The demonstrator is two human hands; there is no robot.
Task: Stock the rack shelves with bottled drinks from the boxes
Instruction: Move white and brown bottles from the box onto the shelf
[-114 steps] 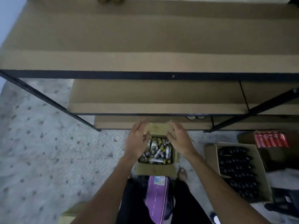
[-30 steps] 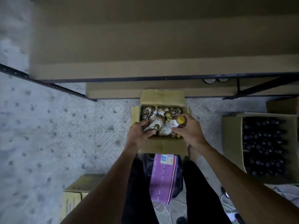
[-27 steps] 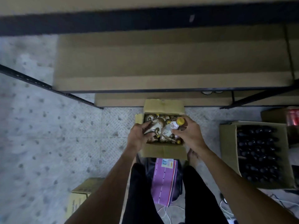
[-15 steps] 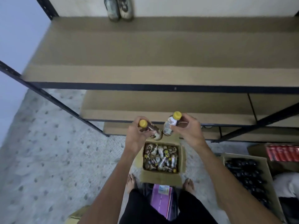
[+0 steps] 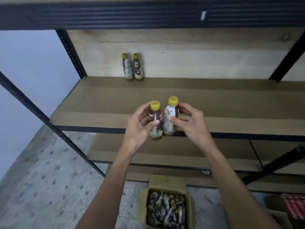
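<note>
A grey floor speckled with dark spots fills the view from 7 to 9 o'clock and shows again as a strip toward 5 o'clock. A pale bluish wall stands at 10 o'clock. Light wooden boards, one knot showing, span 12 to 2 o'clock.

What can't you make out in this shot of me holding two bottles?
Head view:
- Labels on the held bottles: partly covered by the left hand and right hand, and blurred.
- Count of the boxed bottles: jumbled and blurred.
- Red items, right edge: cut off by the frame.
- Labels on the back bottles: too small.
</note>
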